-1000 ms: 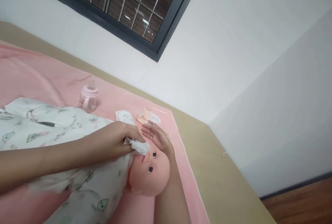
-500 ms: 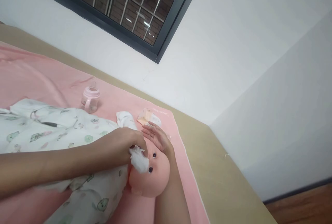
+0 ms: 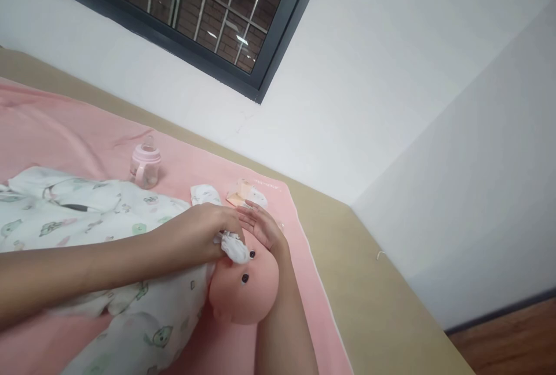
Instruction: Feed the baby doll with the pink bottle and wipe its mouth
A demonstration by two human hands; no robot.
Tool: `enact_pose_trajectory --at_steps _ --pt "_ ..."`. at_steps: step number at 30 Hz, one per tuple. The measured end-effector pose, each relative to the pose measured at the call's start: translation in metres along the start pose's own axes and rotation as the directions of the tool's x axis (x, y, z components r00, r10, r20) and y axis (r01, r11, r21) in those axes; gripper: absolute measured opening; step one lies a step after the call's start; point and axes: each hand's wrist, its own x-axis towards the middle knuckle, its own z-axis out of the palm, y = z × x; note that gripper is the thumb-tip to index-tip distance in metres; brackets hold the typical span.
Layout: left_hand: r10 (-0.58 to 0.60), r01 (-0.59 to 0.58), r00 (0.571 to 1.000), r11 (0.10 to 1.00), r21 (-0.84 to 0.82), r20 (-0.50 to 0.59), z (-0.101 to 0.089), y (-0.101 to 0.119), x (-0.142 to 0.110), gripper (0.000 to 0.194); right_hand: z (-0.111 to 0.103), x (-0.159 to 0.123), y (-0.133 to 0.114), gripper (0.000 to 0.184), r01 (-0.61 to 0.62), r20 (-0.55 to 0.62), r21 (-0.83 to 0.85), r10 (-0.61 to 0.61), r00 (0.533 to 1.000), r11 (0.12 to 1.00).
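Note:
A baby doll in a white printed outfit lies on a pink sheet, its bald head toward the right. My left hand reaches in from the left and is closed on a crumpled white wipe. The wipe presses against the doll's face beside the upper eye, hiding the nose and mouth. My right hand lies along the far side of the doll's head, palm toward it and fingers stretched out. Its forearm runs past the crown, touching or nearly touching it.
A pink-topped baby bottle stands on the pink sheet behind the doll. Near my right hand's fingertips lies a small orange-and-white packet. The beige bed surface ends at white walls, below a barred window.
My left hand has shifted the wipe across the doll's face, away from the lower eye and toward the upper one. My right hand stays beside the head. The view has turned slightly.

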Motion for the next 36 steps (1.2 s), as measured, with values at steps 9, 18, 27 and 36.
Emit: enact_pose_trajectory --at_steps 9,18,27,36 --pt "-0.012 0.012 1.0 1.0 0.008 0.016 -0.007 -0.001 0.001 0.025 0.001 0.001 -0.001 0.043 0.011 0.012 0.009 -0.011 1.0 1.0" --pt "-0.051 0.054 0.997 0.997 -0.063 0.057 -0.015 -0.007 -0.018 0.02 -0.001 0.0 0.002 0.036 0.005 0.007 0.019 -0.005 1.0 1.0" --pt "-0.053 0.055 0.995 0.998 -0.016 0.078 -0.006 -0.01 -0.021 0.021 0.003 -0.003 0.0 0.035 0.01 -0.007 0.002 -0.01 1.0 1.0" --pt "-0.062 0.059 0.996 0.997 0.051 0.062 -0.01 -0.01 -0.02 0.025 0.0 -0.001 0.002 0.037 0.01 0.008 0.011 -0.01 1.0 1.0"
